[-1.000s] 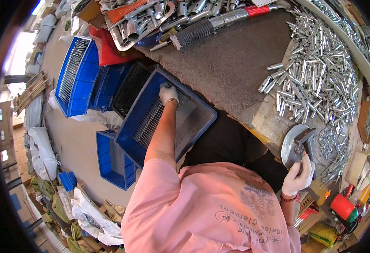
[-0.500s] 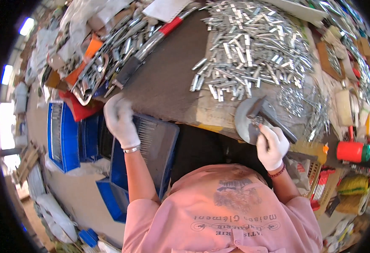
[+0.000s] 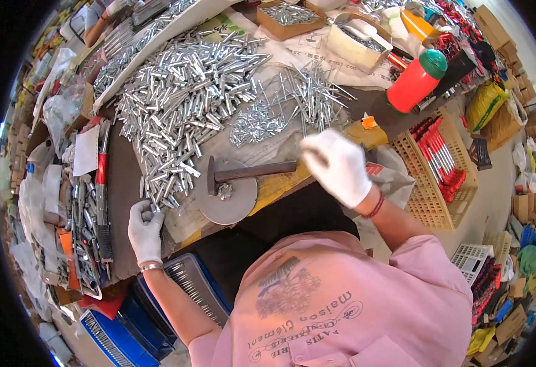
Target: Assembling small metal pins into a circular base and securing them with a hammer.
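Observation:
My left hand (image 3: 145, 231), in a white glove, is at the near left edge of a big heap of silvery metal tubes (image 3: 188, 92). Its thumb and fingers pinch one short metal tube (image 3: 156, 207). A hammer (image 3: 255, 170) lies with its head over a round grey metal disc (image 3: 231, 209), where a small cluster of metal bits (image 3: 225, 191) sits. Just past the handle's end is my gloved right hand (image 3: 339, 169), fingers curled and smeared by motion. Whether it holds anything is hidden. Thin metal rods (image 3: 317, 92) and a pile of small metal parts (image 3: 255, 124) lie beyond it.
Blue trays of metal rods (image 3: 197, 284) stand below the table's near left edge. Tools (image 3: 84, 226) crowd the left side. A red bottle with a green cap (image 3: 411, 85), a cream scoop box (image 3: 356, 46) and a crate of red-handled tools (image 3: 436, 165) are at right.
The view has turned to the right. My left hand has gone from above the blue tray to the tube heap. My right hand has left the hammer head and moved right, towards the rods.

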`<state>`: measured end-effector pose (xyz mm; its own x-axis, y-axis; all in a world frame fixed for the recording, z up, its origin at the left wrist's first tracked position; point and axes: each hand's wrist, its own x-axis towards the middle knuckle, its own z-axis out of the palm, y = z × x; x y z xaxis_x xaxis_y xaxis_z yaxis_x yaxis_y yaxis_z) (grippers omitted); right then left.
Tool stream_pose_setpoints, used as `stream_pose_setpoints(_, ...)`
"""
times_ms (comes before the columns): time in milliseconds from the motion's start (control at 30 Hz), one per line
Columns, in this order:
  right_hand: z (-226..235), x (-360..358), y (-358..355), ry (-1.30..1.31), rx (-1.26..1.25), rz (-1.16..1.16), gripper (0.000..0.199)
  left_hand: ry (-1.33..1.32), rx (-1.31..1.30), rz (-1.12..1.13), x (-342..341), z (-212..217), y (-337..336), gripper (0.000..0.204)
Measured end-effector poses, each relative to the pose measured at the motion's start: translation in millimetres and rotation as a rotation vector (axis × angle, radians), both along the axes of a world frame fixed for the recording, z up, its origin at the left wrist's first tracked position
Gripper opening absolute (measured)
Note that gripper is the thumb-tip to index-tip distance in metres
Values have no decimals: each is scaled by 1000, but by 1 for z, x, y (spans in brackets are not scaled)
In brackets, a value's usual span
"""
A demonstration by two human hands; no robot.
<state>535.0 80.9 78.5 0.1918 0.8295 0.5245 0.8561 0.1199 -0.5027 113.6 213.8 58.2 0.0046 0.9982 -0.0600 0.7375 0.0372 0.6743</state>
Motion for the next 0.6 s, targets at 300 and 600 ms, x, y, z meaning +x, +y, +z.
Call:
stream_pose_setpoints(300,-10,98,32,-447,-157,137,13,-639,-172,10,42,33,-56,18)
stream_pose_setpoints(600,3,82,35,-474,-208,148,18,-659,-62,-172,107,-1,-78,17)
